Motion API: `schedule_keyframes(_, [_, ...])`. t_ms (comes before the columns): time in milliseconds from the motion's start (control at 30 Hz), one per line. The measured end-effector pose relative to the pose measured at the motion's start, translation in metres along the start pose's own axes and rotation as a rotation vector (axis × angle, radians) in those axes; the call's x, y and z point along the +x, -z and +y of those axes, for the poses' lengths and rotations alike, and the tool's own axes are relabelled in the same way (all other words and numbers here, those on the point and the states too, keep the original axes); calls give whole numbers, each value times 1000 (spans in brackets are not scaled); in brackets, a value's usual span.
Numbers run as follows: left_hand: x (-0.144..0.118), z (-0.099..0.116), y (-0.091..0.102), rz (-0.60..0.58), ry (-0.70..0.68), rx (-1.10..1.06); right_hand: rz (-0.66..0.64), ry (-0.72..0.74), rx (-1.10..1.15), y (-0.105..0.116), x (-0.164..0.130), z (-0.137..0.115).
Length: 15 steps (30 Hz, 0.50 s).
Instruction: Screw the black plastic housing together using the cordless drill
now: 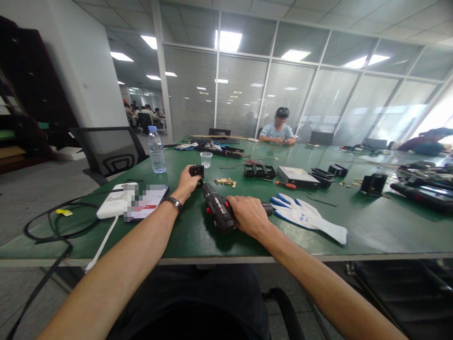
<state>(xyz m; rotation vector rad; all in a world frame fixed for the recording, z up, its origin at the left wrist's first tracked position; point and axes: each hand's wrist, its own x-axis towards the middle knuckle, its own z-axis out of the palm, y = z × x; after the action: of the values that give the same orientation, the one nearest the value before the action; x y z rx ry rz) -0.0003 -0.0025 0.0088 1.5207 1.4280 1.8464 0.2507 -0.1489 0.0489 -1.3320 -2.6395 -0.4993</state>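
Observation:
My right hand point(249, 215) is wrapped round the handle of a black cordless drill point(217, 208) with red buttons. The drill points away from me and to the left, its bit meeting a small black plastic part point(196, 171). That part is gripped in my left hand point(188, 182), which wears a dark wristband. Whether the bit sits in a screw is too small to tell. Just right of the part lies a scatter of small brass-coloured pieces point(225, 182). A clear plastic cup point(205, 159) stands behind it.
On the left are a water bottle point(156, 150), a phone point(146, 203), a white power strip point(115, 200) and looped black cable. A white-and-blue glove point(307, 217), an orange screwdriver point(283, 184), a grey metal box point(298, 177) and black frames point(259, 171) lie right. A person point(278, 127) sits opposite.

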Motion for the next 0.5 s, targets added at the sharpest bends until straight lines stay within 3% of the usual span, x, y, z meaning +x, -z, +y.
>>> schedule_keyframes(500, [-1,2,0,2,1,17,-15,-7,-6,1,0,0])
